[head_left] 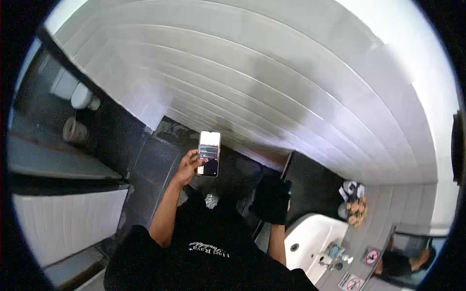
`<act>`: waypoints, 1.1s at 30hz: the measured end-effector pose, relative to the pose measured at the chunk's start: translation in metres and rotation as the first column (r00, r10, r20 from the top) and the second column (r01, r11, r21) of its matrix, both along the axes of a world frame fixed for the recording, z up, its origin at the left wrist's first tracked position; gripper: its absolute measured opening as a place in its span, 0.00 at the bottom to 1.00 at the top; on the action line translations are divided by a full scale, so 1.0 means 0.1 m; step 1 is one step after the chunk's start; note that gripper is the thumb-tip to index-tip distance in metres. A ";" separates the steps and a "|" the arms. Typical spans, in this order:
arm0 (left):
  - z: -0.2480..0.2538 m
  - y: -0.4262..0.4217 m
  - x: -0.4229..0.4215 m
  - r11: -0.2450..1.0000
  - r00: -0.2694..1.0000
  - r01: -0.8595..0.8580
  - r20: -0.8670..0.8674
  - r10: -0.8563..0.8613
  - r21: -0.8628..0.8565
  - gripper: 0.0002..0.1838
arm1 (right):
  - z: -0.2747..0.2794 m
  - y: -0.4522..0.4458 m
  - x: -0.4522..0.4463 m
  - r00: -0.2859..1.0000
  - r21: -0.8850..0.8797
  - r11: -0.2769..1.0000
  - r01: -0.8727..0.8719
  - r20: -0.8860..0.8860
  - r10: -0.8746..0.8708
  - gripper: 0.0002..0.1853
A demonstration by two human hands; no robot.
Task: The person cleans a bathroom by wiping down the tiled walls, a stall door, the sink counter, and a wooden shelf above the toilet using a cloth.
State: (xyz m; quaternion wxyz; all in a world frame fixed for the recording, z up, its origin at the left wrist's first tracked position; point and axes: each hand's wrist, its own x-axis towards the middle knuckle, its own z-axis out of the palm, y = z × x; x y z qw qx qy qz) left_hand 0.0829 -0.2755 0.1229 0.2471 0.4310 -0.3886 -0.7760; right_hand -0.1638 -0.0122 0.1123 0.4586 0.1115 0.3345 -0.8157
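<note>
A phone with its screen lit stands upright in the middle of the view. My left hand is closed on the phone's lower left side. At the right, a black cloth-like item covers nearly all of my right hand; only a thin strip of skin shows at its edge. The fingers of that hand are hidden, so whether they grip the item or are inside it cannot be made out.
A white washbasin with a tap and bottles is at the lower right, below orange flowers. A mirror hangs beside it. At the far left are a toilet and a bin. A tiled wall rises ahead.
</note>
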 end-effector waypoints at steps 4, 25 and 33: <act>-0.02 -0.31 0.93 0.955 0.932 -0.294 -0.231 0.278 -0.037 0.25 | 0.46 -0.90 -0.33 0.959 -0.103 0.993 0.061 -0.269 -0.087 0.25; 1.40 -0.10 4.17 0.660 0.260 -0.706 -0.773 0.578 0.256 0.33 | 2.23 -4.37 0.69 -0.398 -0.381 0.168 0.909 -0.914 0.083 0.41; 1.08 -0.11 4.95 0.517 0.338 -0.853 -0.676 0.654 0.074 0.28 | 2.78 -4.82 1.50 -0.603 -0.593 0.113 0.797 -0.774 0.192 0.26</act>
